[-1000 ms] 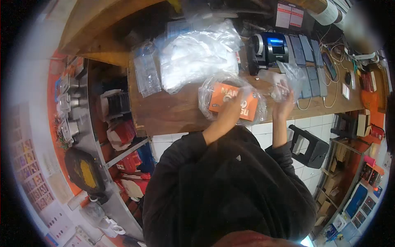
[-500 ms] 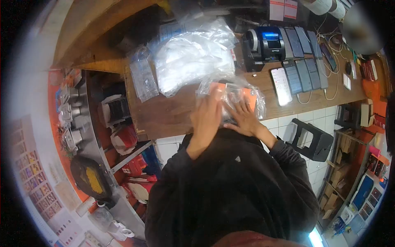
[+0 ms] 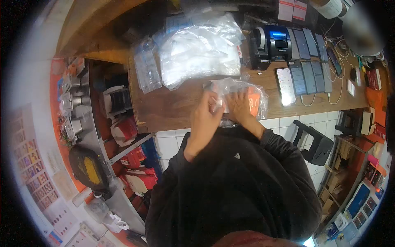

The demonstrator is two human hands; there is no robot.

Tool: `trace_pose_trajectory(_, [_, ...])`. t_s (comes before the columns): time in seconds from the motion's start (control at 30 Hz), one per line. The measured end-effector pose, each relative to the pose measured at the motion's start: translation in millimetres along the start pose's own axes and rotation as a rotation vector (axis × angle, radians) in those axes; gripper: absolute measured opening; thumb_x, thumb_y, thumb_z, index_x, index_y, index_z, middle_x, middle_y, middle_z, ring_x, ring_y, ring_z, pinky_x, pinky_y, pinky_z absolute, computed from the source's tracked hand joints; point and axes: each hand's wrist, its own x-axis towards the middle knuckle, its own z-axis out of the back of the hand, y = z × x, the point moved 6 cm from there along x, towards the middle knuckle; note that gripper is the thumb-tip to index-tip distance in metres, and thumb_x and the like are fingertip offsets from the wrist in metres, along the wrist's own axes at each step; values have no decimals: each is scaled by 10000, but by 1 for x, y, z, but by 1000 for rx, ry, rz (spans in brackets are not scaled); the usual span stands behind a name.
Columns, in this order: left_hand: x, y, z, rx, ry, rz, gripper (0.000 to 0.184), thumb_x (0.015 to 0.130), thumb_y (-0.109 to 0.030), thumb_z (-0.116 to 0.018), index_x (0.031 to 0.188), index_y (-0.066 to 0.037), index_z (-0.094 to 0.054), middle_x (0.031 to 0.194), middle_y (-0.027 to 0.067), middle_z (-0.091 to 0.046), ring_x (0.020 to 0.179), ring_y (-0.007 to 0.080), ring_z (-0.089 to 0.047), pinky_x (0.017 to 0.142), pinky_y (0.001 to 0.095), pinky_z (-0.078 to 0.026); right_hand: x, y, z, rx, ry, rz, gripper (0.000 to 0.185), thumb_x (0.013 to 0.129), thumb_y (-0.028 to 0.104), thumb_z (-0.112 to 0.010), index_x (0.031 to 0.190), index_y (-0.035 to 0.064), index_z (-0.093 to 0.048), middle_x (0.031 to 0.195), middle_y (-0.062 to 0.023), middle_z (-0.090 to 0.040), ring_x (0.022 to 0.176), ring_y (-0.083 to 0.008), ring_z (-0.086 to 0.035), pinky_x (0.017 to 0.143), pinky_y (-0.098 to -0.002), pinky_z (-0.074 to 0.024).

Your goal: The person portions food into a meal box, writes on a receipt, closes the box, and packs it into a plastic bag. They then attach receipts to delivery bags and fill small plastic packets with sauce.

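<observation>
A clear plastic bag [image 3: 260, 108] with something flat and orange [image 3: 254, 100] inside lies at the table's front edge, close to my body. My left hand [image 3: 206, 114] is curled at the bag's left side, its fingers pinching the crinkled plastic. Flat on the middle of the bag rests my right hand [image 3: 240, 108], fingers stretched forward. Part of the bag and its contents is hidden under both hands. Just beyond is a large pile of clear plastic bags [image 3: 199, 55], with a smaller plastic packet [image 3: 147, 70] to its left.
A black and blue receipt printer [image 3: 271, 47] stands at the back. Right of it are several phones, one with a lit screen [image 3: 285, 84], and white cables [image 3: 339, 88]. A black stool [image 3: 314, 144] stands on the tiled floor. At left, a counter holds a black pan [image 3: 88, 168].
My left hand has gone from lying stretched over the bag to curled fingers pinching its left side. My right hand has shifted slightly left, uncovering more orange.
</observation>
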Motion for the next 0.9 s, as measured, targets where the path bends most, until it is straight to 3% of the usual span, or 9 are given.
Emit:
trace_pose_trajectory(0.13, [-4,-31,-17,35,-33,-370,282,688,9,-662,929,-60,-532,730,94,-570,629,252,-573,565,356,-447,3,-20,-12,96,20,54,915,621,550,-700,1320,42,-397,1326,-242,-352,1241,-433,-296,1048,-620,-114])
trace_pose_trajectory(0.27, [-3,-27,-36,-91,76,-239,283,683,0,-670,923,-54,-530,738,102,-584,652,258,-590,586,344,-467,-6,-23,14,321,-128,105,741,708,488,-649,1230,-11,-480,1293,-276,-376,1225,-453,-309,1056,-607,-110])
trace_pose_trajectory(0.37, [4,-28,-52,-97,95,-372,268,702,-18,-669,926,-49,-526,768,113,-598,663,256,-606,598,339,-479,-5,-32,9,1298,-141,1,484,740,297,-668,1095,-19,-574,1252,-263,-428,1216,-448,-326,1050,-550,-207])
trace_pose_trajectory(0.43, [10,-15,-52,-139,80,-304,242,729,-39,-664,926,-46,-523,787,115,-594,689,231,-602,624,333,-473,-26,-22,57,502,-441,189,270,738,117,-651,981,5,-614,1205,-203,-487,1178,-394,-397,1012,-480,-312])
trace_pose_trajectory(0.53, [15,26,-60,-313,77,-173,222,753,-52,-653,928,-34,-517,818,117,-587,732,212,-589,666,318,-462,-75,-79,96,964,-619,-98,241,773,89,-609,1003,17,-615,1047,-148,-586,1056,-297,-522,933,-385,-379])
trace_pose_trajectory(0.63, [13,15,-57,-290,120,-138,233,747,-31,-643,940,-24,-512,836,129,-583,777,213,-578,704,308,-452,-97,-135,30,922,-744,-543,249,840,160,-580,1033,4,-606,1022,-123,-613,1016,-254,-541,871,-354,-406])
trace_pose_trajectory(0.73, [8,10,-75,-96,310,-137,220,743,1,-617,940,-15,-519,835,139,-563,773,223,-567,691,316,-449,-90,-110,-32,1706,-322,-695,270,865,220,-597,974,-28,-597,975,-85,-611,872,-155,-547,763,-293,-441])
trace_pose_trajectory(0.83, [0,-3,-41,176,191,-313,206,737,22,-599,929,-10,-530,798,131,-525,738,216,-537,660,324,-440,-114,-116,38,1232,-695,-612,208,814,143,-632,944,-14,-590,886,-84,-618,782,-155,-563,702,-290,-449])
trace_pose_trajectory(0.9, [0,-33,17,341,-201,-495,190,728,38,-588,907,-4,-538,772,122,-494,703,223,-509,632,333,-431,-146,-114,106,660,-747,-761,165,768,57,-644,905,-2,-576,782,-88,-611,686,-158,-571,637,-294,-454])
